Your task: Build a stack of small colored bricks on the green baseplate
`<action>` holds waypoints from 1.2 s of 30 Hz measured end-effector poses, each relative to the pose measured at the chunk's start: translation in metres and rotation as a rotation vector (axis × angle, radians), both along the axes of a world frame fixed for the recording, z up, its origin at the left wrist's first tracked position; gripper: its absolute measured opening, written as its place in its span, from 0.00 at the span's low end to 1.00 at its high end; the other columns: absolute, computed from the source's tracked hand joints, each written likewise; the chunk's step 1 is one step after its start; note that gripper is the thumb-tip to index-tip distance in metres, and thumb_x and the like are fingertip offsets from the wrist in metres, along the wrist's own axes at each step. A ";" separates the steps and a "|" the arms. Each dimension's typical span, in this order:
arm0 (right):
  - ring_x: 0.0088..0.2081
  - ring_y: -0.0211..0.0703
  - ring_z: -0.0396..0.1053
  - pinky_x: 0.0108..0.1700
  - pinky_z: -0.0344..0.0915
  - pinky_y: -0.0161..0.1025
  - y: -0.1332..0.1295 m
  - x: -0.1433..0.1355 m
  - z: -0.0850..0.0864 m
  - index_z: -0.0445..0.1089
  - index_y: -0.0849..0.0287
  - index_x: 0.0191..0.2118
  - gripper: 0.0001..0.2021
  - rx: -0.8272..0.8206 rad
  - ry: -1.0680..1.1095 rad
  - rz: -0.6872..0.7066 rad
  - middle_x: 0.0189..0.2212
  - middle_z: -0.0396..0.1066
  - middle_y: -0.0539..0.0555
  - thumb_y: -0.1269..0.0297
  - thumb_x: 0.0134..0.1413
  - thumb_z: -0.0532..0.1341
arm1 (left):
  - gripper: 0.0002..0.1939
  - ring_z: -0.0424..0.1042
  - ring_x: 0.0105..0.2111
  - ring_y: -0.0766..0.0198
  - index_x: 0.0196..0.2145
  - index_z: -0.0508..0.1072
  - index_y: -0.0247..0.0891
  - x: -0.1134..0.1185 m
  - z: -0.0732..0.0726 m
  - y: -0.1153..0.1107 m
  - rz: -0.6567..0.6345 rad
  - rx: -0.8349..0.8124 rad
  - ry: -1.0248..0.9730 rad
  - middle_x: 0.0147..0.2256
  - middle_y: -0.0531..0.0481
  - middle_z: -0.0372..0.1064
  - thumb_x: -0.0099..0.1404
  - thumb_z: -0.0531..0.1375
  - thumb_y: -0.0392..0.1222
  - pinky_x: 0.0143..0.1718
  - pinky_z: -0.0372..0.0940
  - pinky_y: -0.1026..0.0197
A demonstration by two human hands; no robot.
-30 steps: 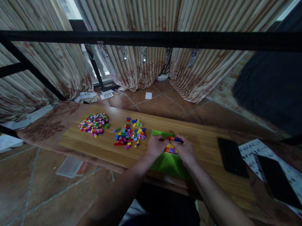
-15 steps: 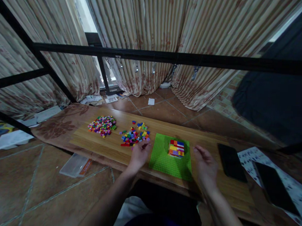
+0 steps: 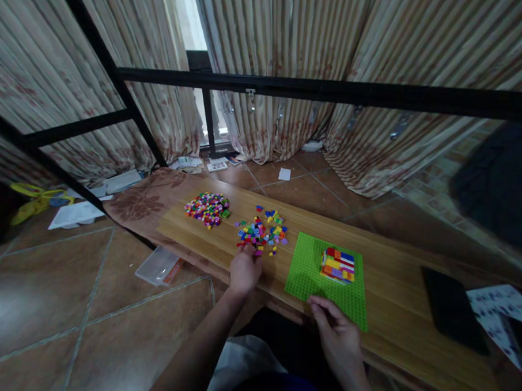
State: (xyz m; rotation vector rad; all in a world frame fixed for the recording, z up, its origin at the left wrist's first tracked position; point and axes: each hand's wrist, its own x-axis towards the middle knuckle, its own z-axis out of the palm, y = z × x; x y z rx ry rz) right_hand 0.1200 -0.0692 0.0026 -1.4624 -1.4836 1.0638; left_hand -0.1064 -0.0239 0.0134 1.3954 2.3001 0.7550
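My left hand (image 3: 245,271) reaches down at the near edge of a loose pile of toy bricks (image 3: 259,233), its fingers bent together. A long red brick lies partly behind its fingertips; whether they grip anything is hidden. My right hand (image 3: 335,325) hovers over the front edge of the green baseplate (image 3: 305,266), thumb and fingers drawn together in a pinch. Anything between those fingertips is too small to make out. On the baseplate sits a block built of bricks (image 3: 338,265), layered in red, yellow, orange, purple, blue and white.
A larger heap of small bricks (image 3: 206,209) lies farther left on the wooden board (image 3: 279,277). A black tablet-like object (image 3: 453,307) and a printed sheet (image 3: 490,300) are at the right. A clear plastic box (image 3: 158,266) is on the floor. A black rail (image 3: 292,86) crosses beyond the board.
The view has turned left. My left hand has moved to the near side of the loose bricks. My right hand has come from right of the baseplate to its front edge.
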 end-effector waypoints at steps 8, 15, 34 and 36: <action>0.43 0.51 0.73 0.45 0.70 0.48 -0.004 -0.001 -0.005 0.76 0.54 0.40 0.13 0.042 -0.053 0.063 0.40 0.76 0.56 0.54 0.54 0.59 | 0.06 0.71 0.36 0.60 0.34 0.71 0.39 -0.001 0.002 -0.007 -0.064 0.050 -0.090 0.37 0.47 0.71 0.63 0.55 0.40 0.39 0.61 0.61; 0.44 0.44 0.72 0.46 0.69 0.42 0.001 -0.014 0.014 0.71 0.50 0.48 0.14 0.211 -0.171 0.147 0.43 0.74 0.52 0.61 0.56 0.57 | 0.09 0.70 0.30 0.64 0.32 0.75 0.38 0.039 0.005 -0.029 -0.451 0.077 -0.616 0.28 0.51 0.72 0.62 0.57 0.44 0.33 0.63 0.65; 0.34 0.42 0.72 0.38 0.68 0.38 0.030 0.023 0.016 0.73 0.55 0.35 0.09 0.291 -0.108 -0.173 0.32 0.74 0.52 0.57 0.55 0.59 | 0.07 0.69 0.26 0.67 0.30 0.72 0.37 0.127 0.018 0.013 -0.303 0.065 -0.889 0.25 0.53 0.71 0.55 0.61 0.42 0.28 0.65 0.66; 0.33 0.42 0.72 0.38 0.67 0.38 0.036 0.022 0.012 0.73 0.55 0.34 0.09 0.302 -0.106 -0.236 0.31 0.74 0.51 0.56 0.55 0.59 | 0.05 0.69 0.25 0.68 0.28 0.73 0.36 0.134 0.020 0.020 -0.271 0.075 -0.919 0.25 0.53 0.71 0.54 0.61 0.41 0.28 0.64 0.66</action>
